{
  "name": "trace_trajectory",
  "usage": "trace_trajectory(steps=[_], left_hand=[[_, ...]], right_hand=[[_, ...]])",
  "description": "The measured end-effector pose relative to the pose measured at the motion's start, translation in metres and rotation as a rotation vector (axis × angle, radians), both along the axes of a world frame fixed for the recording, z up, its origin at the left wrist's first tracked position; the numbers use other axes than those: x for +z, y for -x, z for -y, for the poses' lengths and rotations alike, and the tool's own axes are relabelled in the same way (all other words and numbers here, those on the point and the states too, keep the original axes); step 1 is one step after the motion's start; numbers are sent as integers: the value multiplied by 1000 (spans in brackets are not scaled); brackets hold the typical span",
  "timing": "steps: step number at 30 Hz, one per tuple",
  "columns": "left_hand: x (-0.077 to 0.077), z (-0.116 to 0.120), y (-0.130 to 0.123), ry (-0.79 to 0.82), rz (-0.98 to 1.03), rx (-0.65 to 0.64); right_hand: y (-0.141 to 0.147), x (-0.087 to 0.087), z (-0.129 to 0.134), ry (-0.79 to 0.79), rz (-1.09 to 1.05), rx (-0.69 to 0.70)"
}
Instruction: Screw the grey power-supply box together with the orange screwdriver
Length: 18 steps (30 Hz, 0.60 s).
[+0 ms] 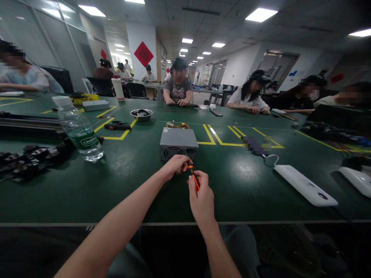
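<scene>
- Standing on the green table under ceiling lights: one grey vented box, one plastic bottle.
- Right hand wraps one screwdriver.
- Left hand curls, hold unclear.

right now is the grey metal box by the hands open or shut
Shut on top: a flat panel covers the grey metal box; its far side is hidden.

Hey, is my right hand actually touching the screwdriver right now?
Touching. The head view shows it plainly: the right hand is closed around the orange and black handle of the screwdriver.
</scene>
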<state>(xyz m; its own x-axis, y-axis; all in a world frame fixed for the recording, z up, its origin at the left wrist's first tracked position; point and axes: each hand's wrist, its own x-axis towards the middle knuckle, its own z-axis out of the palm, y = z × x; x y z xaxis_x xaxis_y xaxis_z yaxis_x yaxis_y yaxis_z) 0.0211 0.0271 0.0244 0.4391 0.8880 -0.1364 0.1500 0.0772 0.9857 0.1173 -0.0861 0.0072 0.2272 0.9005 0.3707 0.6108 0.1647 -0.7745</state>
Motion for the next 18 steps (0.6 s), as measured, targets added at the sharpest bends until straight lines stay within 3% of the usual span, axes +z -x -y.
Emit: trace_trajectory(steps=[7, 13, 18], left_hand=[[-1, -1, 3, 98, 123, 18], [-6, -3, 4, 78, 105, 43], [-10, -6, 3, 75, 110, 58]], right_hand=[[4, -3, -2, -170, 100, -10], [1, -7, -2, -28, -22, 53], [2, -7, -3, 99, -354, 149]])
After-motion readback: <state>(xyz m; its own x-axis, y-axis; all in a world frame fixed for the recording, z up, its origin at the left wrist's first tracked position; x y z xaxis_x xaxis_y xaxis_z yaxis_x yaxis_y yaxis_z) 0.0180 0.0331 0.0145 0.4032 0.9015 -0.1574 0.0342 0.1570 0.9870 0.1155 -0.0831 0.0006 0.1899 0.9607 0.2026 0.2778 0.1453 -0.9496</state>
